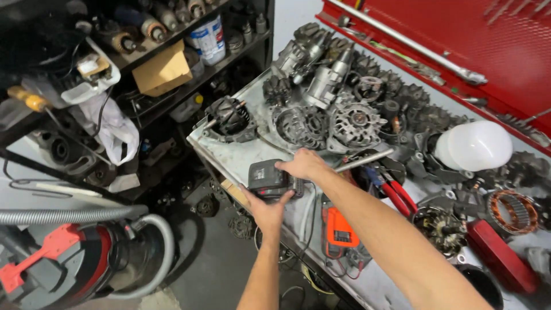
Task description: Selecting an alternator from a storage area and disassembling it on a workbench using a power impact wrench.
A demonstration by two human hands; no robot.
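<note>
A dark grey boxy device (265, 177) lies near the front left edge of a metal workbench (232, 159). My left hand (267, 210) grips its near side from below, thumb and fingers wrapped on it. My right hand (302, 165) rests on its far right end, fingers curled over the top edge. Both arms reach in from the bottom of the head view.
Alternator housings and rotors (344, 117) crowd the bench's back. A metal rod (363, 161), red-handled pliers (396, 195), an orange meter (338, 232), a white bulb (475, 146) and a copper stator (513, 211) lie to the right. Cluttered shelves (166, 63) and a vacuum hose (69, 216) stand left.
</note>
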